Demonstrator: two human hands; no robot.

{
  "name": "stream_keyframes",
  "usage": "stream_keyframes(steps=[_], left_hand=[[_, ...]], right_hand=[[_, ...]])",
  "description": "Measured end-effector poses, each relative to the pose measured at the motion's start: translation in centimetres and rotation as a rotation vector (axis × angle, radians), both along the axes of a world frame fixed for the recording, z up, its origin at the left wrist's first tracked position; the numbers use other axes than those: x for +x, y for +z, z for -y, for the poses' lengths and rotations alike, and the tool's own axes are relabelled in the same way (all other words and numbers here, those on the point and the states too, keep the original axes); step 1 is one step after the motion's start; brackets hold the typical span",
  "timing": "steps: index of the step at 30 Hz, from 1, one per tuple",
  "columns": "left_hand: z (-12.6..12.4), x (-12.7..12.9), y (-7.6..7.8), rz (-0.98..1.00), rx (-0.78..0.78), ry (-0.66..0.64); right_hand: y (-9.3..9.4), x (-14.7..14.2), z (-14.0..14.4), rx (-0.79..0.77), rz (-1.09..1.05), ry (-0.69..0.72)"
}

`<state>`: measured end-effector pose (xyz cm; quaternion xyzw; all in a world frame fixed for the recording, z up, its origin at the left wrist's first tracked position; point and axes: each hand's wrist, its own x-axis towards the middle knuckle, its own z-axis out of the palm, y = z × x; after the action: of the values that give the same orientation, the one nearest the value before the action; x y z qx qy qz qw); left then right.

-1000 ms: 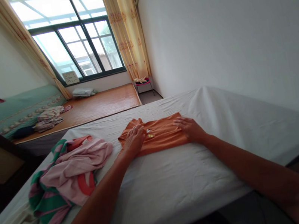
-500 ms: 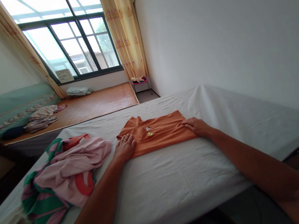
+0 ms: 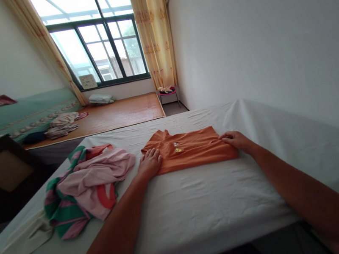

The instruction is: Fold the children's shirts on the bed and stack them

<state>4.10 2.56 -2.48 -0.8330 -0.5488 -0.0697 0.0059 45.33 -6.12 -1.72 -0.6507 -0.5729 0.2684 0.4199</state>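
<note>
The bed (image 3: 200, 199) runs out under both my arms, its white sheet bare just below my hands. A heap of clothes (image 3: 88, 180), pink over green stripes, lies just left of my left hand, near but apart from it. The shirt (image 3: 193, 153), orange and folded flat, lies between my hands on the sheet, with a small badge on its chest nearer my left hand.

My left hand (image 3: 150, 164) lies palm down, fingers loosely spread, on the shirt's left edge; it holds nothing, only presses flat. My right hand (image 3: 235, 140) rests at the shirt's right edge, fingers together and bent onto the cloth; I cannot tell whether they pinch the fabric or only touch it.

Far beyond my hands a wooden platform (image 3: 112, 114) lies under the window (image 3: 99, 48), with a small stool (image 3: 169, 92) well past my right hand against the wall.
</note>
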Motion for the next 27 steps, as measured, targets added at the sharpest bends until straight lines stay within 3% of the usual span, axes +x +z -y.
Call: stream_keyframes(steps=[4, 9, 12, 15, 16, 18, 20, 22, 24, 27], left_hand=[[0.1, 0.0, 0.0, 0.024, -0.012, -0.006], [0.1, 0.0, -0.1, 0.032, -0.016, -0.005], [0.1, 0.0, -0.1, 0.031, -0.022, -0.002], [0.1, 0.0, -0.2, 0.033, -0.024, 0.008], [0.1, 0.0, -0.2, 0.034, -0.024, 0.010], [0.0, 0.1, -0.2, 0.035, -0.026, 0.016], [0.0, 0.1, -0.1, 0.038, -0.030, 0.029], [0.1, 0.1, 0.0, 0.038, -0.030, 0.042], [0.4, 0.0, 0.1, 0.031, -0.031, 0.054], [0.6, -0.6, 0.6, 0.024, -0.031, 0.064]], right_hand=[[0.6, 0.3, 0.7, -0.142, -0.610, 0.065], [0.6, 0.8, 0.7, -0.102, -0.728, -0.028], [0.2, 1.5, 0.4, -0.004, -0.502, -0.246], [0.2, 1.0, 0.3, 0.205, -0.039, -0.371], [0.3, 0.4, 0.4, 0.284, 0.109, -0.320], [0.5, -1.5, 0.8, 0.381, 0.349, -0.070], [0.5, -3.8, 1.2, 0.364, 0.515, 0.252], [0.1, -5.5, 1.6, 0.265, 0.658, 0.442], [-0.6, -5.9, 1.7, 0.150, 0.773, 0.458], [-1.7, -3.8, 1.1, 0.032, 0.862, 0.379]])
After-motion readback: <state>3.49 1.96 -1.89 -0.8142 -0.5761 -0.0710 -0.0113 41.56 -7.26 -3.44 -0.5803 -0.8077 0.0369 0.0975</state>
